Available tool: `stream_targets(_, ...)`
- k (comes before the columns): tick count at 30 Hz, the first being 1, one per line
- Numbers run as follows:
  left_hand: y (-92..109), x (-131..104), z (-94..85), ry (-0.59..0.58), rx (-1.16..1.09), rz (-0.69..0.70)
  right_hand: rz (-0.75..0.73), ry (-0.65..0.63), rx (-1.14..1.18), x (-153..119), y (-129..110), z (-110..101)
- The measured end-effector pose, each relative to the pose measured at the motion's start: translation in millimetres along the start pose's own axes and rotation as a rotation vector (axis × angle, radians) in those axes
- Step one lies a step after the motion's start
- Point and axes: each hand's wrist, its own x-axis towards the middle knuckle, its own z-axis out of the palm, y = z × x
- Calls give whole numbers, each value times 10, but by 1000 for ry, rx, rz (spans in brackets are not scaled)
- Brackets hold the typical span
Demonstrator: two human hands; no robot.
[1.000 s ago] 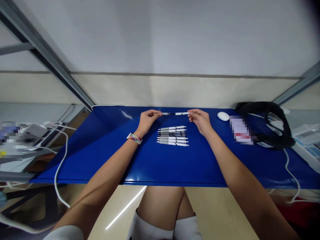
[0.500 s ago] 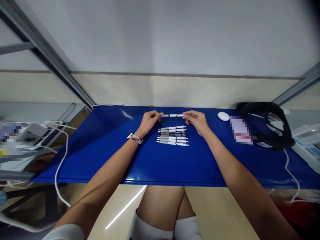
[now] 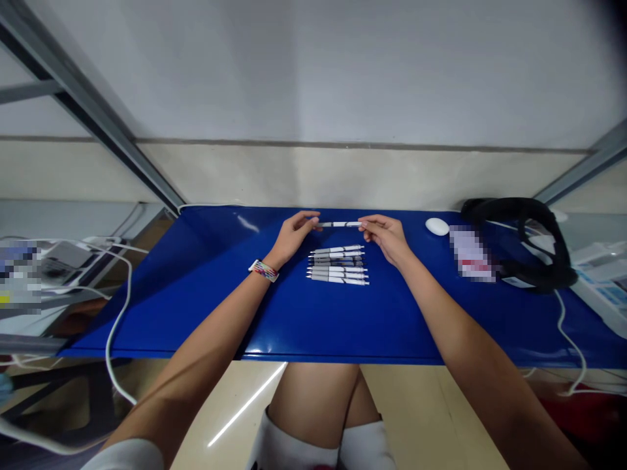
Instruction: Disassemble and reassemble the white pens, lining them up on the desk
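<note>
A white and grey pen (image 3: 343, 224) lies crosswise between my two hands, near the far edge of the blue table. My left hand (image 3: 296, 234) pinches its grey end between thumb and fingers. At the white end, my right hand (image 3: 385, 235) is closed on it with the fingertips. Just nearer to me, several similar pens (image 3: 337, 265) lie side by side in a row, their tips pointing left. One pen in the row (image 3: 337, 260) looks darker than the others.
The blue table (image 3: 206, 294) backs onto a wall. On its right are a white mouse-shaped object (image 3: 437, 226), a blurred-out flat item (image 3: 471, 254) and a black head strap (image 3: 548, 281). White cables (image 3: 128, 287) hang at the left.
The left fingers have shifted slightly on the pen's grey end, the index finger lifting a little. The pen stays between both hands; the row of pens has not moved.
</note>
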Motion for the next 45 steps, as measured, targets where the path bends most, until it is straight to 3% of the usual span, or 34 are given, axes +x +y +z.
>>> stream_targets(16, 3, -11, 12, -18, 39, 5, 12, 0, -17, -13, -6, 16)
stream_targets(20, -2, -8, 9, 5, 91, 71, 5, -4, -6, -13, -2, 14)
stream_targets(25, 15, -16, 21, 20, 103, 15, 5, 3, -9, -8, 0, 10)
stream_targets(31, 74, -42, 41, 67, 180, 105, 6, 6, -4, 1, -8, 11)
stream_targets(38, 46, -45, 39, 56, 156, 1, 0, 5, 20, -13, -22, 26)
stream_targets(45, 60, -46, 53, 112, 157, 33, 29, 20, 27, -15, -20, 37)
